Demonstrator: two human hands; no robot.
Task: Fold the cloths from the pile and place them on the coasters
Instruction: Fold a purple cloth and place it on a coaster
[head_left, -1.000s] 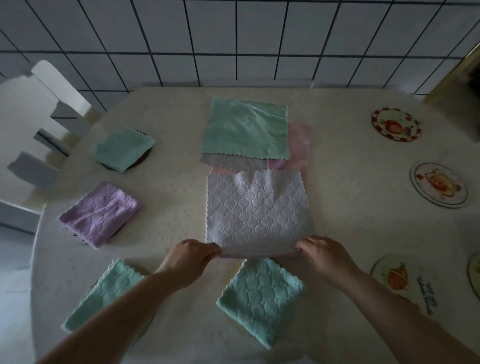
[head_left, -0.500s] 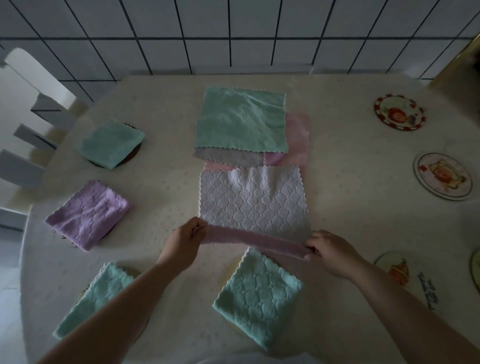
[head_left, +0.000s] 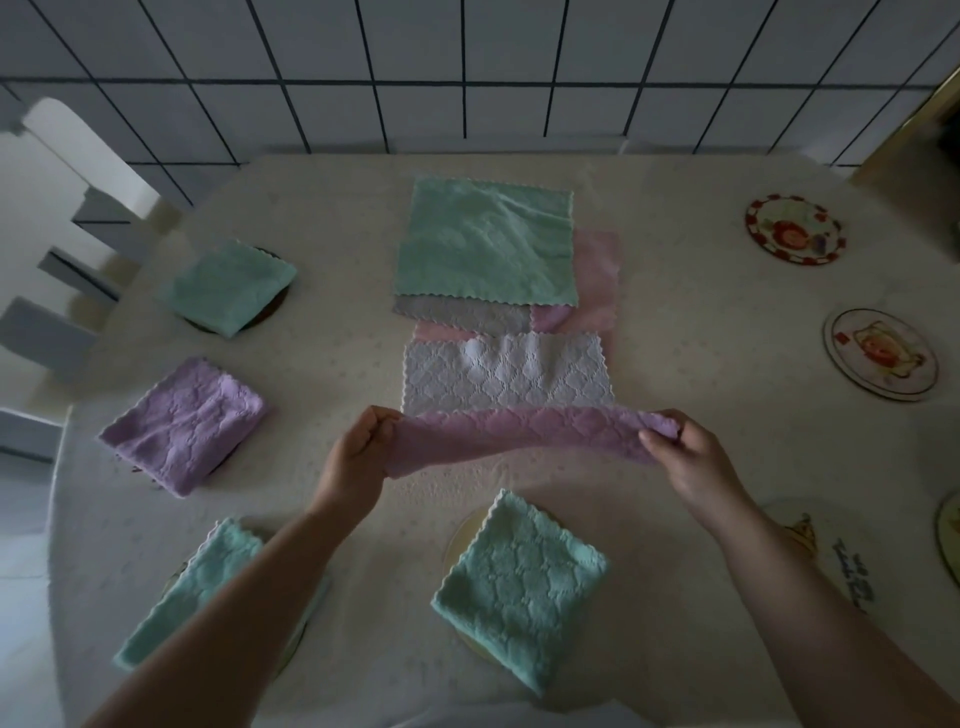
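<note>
Pinching the pink cloth's near corners, left hand and right hand lift that edge.

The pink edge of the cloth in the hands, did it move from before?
Yes. The pink edge has been lifted and carried toward the green cloth on the pile, covering more of the white patterned side.
</note>
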